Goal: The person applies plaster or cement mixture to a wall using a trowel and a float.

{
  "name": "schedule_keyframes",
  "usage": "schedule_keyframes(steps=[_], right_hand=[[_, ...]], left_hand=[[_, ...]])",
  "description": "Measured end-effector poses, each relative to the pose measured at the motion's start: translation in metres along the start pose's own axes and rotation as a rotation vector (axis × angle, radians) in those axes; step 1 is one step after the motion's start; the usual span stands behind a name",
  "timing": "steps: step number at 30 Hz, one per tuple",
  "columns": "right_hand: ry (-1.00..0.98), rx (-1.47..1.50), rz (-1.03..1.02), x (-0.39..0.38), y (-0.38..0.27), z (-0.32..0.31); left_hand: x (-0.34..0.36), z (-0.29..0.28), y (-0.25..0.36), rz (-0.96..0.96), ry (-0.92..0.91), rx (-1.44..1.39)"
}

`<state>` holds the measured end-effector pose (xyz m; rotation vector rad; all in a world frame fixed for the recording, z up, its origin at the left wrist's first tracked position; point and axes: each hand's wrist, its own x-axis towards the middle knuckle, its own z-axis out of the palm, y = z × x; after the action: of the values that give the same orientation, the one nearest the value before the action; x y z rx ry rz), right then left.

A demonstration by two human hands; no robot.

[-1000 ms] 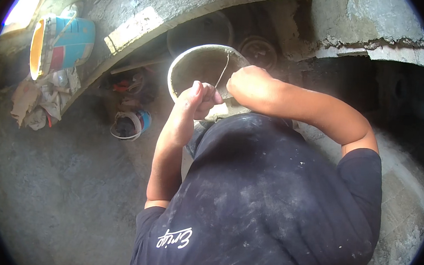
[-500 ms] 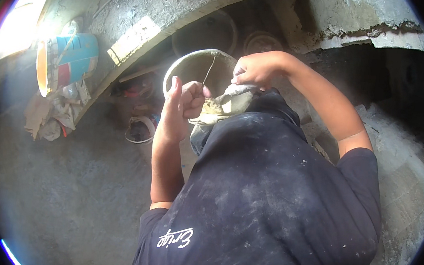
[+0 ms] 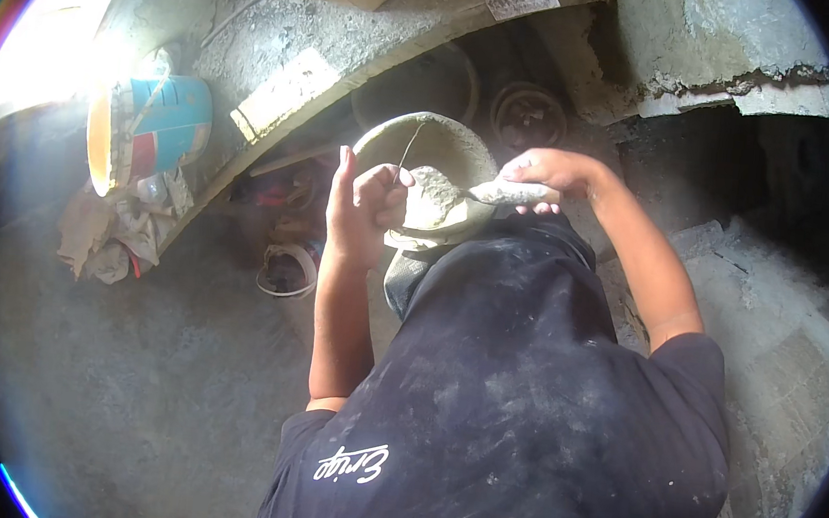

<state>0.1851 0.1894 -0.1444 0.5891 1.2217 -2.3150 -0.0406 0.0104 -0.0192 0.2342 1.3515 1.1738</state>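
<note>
My left hand (image 3: 372,202) is closed round the thin wire handle of a cement-caked bucket (image 3: 370,144), its thumb pointing up. In my right hand (image 3: 553,173) is a trowel (image 3: 512,194), gripped by its thick, grey-crusted handle. The trowel's blade points left over the bucket's near side and is covered by a lump of pale wet mortar (image 3: 434,200). That lump lies close beside the fingers of my left hand. Part of the bucket's near wall is hidden by my dark shirt and legs.
At left, a blue-and-white bucket (image 3: 172,123) lies on its side above crumpled sacks (image 3: 125,231). A small white-rimmed pail (image 3: 289,271) stands on the concrete floor. Behind my bucket are a large dark tub (image 3: 472,83) and a round container (image 3: 528,117). A rough concrete ledge (image 3: 393,33) curves across the back.
My right hand has moved right and slightly down with the trowel. The trowel has swung level, and its mortar-loaded blade shows more plainly. My left hand keeps hold of the wire handle.
</note>
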Motion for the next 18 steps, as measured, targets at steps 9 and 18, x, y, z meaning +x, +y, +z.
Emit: schedule_keyframes(steps=[9,18], right_hand=[[0.361,0.059,-0.245,-0.021,0.061,0.069],[0.971,-0.307,-0.116,0.033,0.143,0.095]], left_hand=[[0.008,-0.019,0.03,0.03,-0.219,-0.197],[0.038,-0.005,0.017,-0.007,-0.433,-0.05]])
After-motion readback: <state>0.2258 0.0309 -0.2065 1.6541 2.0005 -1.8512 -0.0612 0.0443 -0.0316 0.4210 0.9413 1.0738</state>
